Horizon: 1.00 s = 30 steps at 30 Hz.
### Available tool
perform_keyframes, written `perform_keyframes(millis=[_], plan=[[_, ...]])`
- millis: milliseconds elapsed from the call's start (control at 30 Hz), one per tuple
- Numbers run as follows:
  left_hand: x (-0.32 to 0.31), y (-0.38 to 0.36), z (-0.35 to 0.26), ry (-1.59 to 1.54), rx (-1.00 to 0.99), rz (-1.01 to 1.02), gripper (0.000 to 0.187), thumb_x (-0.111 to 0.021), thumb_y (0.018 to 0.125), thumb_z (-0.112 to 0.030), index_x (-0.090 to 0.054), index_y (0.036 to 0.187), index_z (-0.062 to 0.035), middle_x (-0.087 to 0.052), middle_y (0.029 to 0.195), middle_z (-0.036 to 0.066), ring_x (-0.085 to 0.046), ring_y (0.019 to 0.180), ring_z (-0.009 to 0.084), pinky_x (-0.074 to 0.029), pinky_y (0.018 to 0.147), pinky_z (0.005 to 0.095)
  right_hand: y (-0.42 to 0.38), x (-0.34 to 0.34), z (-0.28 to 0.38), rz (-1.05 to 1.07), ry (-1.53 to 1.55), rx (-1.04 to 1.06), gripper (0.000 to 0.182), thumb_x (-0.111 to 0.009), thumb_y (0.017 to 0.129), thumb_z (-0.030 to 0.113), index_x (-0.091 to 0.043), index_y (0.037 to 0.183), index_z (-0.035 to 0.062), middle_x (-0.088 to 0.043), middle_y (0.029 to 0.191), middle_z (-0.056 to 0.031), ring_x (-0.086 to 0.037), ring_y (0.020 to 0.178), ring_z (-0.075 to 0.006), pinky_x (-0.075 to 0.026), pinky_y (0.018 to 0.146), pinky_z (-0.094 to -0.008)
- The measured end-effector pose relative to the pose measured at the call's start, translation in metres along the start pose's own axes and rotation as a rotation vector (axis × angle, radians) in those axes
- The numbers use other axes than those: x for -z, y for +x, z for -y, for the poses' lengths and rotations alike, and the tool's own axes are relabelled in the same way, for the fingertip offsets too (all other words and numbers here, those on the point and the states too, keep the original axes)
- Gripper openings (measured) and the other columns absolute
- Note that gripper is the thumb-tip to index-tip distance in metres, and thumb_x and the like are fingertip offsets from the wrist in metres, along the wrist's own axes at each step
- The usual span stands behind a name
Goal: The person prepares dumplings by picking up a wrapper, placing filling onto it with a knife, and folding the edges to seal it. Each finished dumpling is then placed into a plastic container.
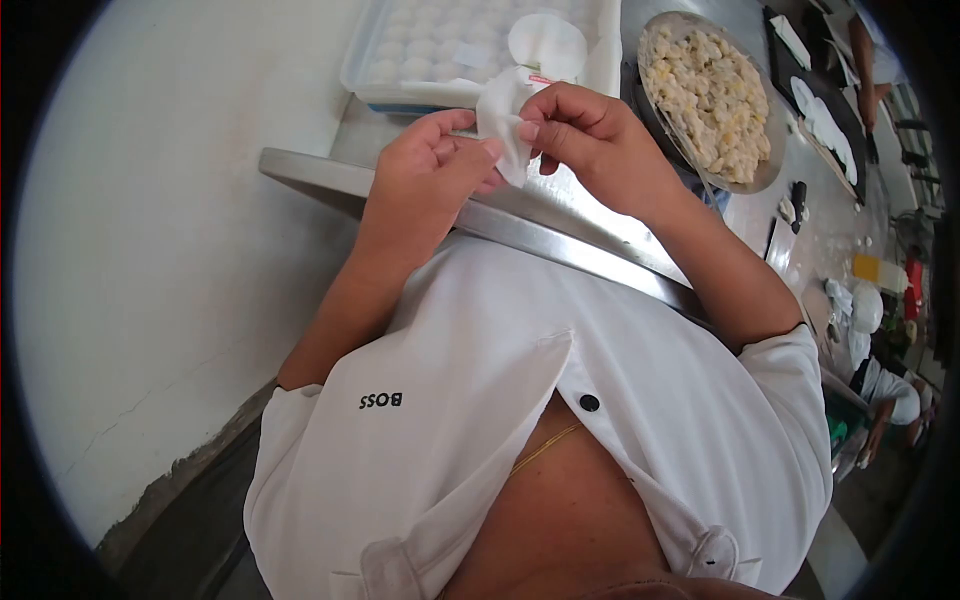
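Observation:
A thin, floppy white dough wrapper (512, 150) hangs between my two hands above the front edge of the table. My left hand (428, 178) pinches its left side with thumb and fingers. On the other side, my right hand (598, 143) grips the edge between thumb and bent forefinger. Whether anything lies inside the wrapper cannot be made out. Just beyond the hands is a white tray (352, 62) with rows of round white pieces, and a flat white disc (547, 46) lies over them. To the right stands a large round bowl of pale, chunky filling (708, 100).
The metal table (640, 245) has a raised front edge. A dark-handled knife (785, 230) lies right of the bowl. Further off are a dark board (815, 110) with white pieces, a yellow bottle (880, 270), and other people at right. A wall (180, 200) rises at left.

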<state>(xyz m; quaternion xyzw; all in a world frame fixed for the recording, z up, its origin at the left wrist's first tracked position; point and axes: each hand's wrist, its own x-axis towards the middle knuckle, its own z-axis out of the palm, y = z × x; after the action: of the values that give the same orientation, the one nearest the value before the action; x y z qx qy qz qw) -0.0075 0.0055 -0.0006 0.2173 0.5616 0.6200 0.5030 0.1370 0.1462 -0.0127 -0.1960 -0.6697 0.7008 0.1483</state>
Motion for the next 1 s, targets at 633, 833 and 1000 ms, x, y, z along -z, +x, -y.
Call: perform_keyframes(millis=[633,833,1000], plan=[[0.008,0.002,0.012,0.021,-0.096,0.107,0.019,-0.056,0.093,-0.001,-0.059,0.11,0.0058,-0.065,0.097,0.008,-0.062,0.087,0.0109,-0.051,0.079,0.0247,0.004,0.006,-0.002,0.107,0.103,-0.123,0.018,-0.069,0.09,0.018,-0.066,0.097,0.0016,-0.064,0.082,-0.0017,-0.059,0.072,-0.008,-0.051,0.063,-0.0251],[0.009,0.004,0.009,0.026,-0.025,0.031,0.022,-0.058,0.093,-0.002,-0.058,0.114,0.0062,-0.065,0.103,0.011,-0.063,0.092,0.0141,-0.052,0.082,0.0276,0.007,0.007,-0.004,0.023,0.047,-0.096,0.014,-0.063,0.094,0.017,-0.065,0.097,0.003,-0.062,0.083,-0.0005,-0.057,0.073,-0.0079,-0.05,0.068,-0.0248],[0.0,0.002,0.002,0.045,0.001,0.062,0.021,-0.061,0.093,-0.005,-0.062,0.111,0.0053,-0.067,0.098,0.009,-0.064,0.085,0.0124,-0.051,0.08,0.0254,0.001,0.003,-0.003,0.065,0.061,-0.069,0.015,-0.063,0.094,0.017,-0.065,0.097,0.0025,-0.061,0.083,0.0001,-0.056,0.073,-0.0074,-0.05,0.067,-0.0246]])
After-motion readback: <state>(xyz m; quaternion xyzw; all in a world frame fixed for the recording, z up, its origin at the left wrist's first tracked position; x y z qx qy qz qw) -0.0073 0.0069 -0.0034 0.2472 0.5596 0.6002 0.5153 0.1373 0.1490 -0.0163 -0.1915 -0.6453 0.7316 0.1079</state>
